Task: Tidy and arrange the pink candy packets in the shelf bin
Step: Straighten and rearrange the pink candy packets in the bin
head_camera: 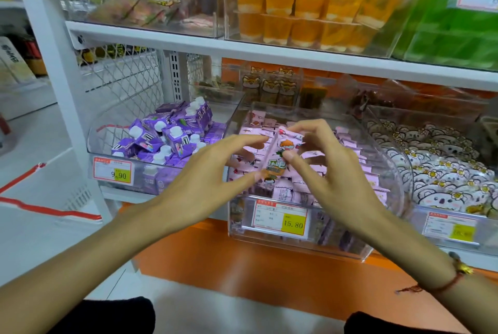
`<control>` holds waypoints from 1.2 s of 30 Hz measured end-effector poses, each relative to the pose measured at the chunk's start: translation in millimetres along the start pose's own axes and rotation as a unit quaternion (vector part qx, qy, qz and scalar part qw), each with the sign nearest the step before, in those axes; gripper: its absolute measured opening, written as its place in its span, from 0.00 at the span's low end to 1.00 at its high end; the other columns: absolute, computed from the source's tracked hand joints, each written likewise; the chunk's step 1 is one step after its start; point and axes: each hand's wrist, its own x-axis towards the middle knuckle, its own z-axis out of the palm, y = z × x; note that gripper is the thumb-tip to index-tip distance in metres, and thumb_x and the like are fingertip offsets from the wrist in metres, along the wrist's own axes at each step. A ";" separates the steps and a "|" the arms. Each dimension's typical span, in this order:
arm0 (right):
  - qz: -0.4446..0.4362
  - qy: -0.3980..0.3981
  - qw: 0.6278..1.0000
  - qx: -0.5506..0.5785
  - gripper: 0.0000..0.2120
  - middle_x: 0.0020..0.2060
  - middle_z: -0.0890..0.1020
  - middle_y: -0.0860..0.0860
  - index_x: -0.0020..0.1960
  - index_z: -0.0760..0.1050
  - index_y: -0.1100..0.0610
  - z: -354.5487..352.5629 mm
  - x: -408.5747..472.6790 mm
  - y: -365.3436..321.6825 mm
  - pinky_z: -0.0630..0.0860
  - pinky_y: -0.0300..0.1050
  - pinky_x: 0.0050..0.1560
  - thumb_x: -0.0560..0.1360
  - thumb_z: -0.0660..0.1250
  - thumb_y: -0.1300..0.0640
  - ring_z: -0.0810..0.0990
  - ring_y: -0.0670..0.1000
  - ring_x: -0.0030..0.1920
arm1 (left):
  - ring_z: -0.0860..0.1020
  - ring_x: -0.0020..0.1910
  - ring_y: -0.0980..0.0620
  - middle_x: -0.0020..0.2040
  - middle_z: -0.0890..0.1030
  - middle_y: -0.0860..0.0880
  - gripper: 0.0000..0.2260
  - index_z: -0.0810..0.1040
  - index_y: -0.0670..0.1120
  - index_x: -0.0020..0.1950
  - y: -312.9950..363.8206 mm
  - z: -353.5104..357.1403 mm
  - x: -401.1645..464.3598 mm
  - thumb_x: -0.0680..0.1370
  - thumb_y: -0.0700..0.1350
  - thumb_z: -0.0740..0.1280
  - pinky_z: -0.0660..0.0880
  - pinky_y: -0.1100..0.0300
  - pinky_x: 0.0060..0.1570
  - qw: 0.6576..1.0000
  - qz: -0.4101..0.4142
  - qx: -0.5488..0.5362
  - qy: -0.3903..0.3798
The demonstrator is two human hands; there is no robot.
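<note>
A clear plastic shelf bin with a 15.80 price tag holds several pink candy packets lying in loose rows. One pink packet with a cartoon print stands tilted above the pile. My right hand pinches it between thumb and fingers at its right side and top. My left hand reaches in from the left, fingers spread, with the thumb tip at the packet's lower end and the index finger near its upper left edge.
A bin of purple cartons with a 9.90 tag sits to the left. To the right is a bin of white koala-print packets. A white shelf board overhangs, carrying orange jelly cups. An orange base panel lies below.
</note>
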 end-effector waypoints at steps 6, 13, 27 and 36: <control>0.000 -0.110 0.981 -0.157 0.14 0.46 0.77 0.44 0.58 0.68 0.44 16.3 -9.7 1.9 0.73 0.45 0.45 0.75 0.65 0.44 0.75 0.45 0.48 | 0.78 0.53 0.60 0.57 0.77 0.61 0.22 0.72 0.59 0.64 -5.9 1.3 0.7 0.74 0.43 0.70 0.78 0.53 0.50 0.994 0.015 0.099 0.052; -0.017 -0.142 0.971 -0.194 0.17 0.57 0.73 0.41 0.62 0.76 0.46 19.2 -18.1 10.9 0.69 0.39 0.52 0.76 0.64 0.43 0.67 0.41 0.58 | 0.76 0.51 0.59 0.52 0.79 0.60 0.10 0.77 0.55 0.57 -3.4 1.3 -9.5 0.76 0.47 0.67 0.75 0.58 0.49 0.967 0.116 0.225 -0.040; 0.031 -0.101 0.980 -0.166 0.14 0.47 0.75 0.44 0.59 0.78 0.48 17.4 21.8 19.7 0.68 0.42 0.43 0.75 0.66 0.46 0.72 0.44 0.46 | 0.77 0.52 0.60 0.56 0.76 0.61 0.16 0.73 0.57 0.62 -18.6 6.3 -13.2 0.75 0.47 0.69 0.76 0.60 0.49 0.982 -0.134 -0.034 0.129; 0.057 -0.142 0.978 -0.143 0.13 0.44 0.80 0.47 0.53 0.82 0.50 19.4 25.5 27.6 0.74 0.43 0.45 0.71 0.72 0.47 0.76 0.46 0.44 | 0.76 0.56 0.65 0.57 0.75 0.66 0.19 0.69 0.66 0.60 -19.1 9.8 -10.0 0.79 0.42 0.64 0.74 0.51 0.62 0.974 -0.162 -0.150 0.059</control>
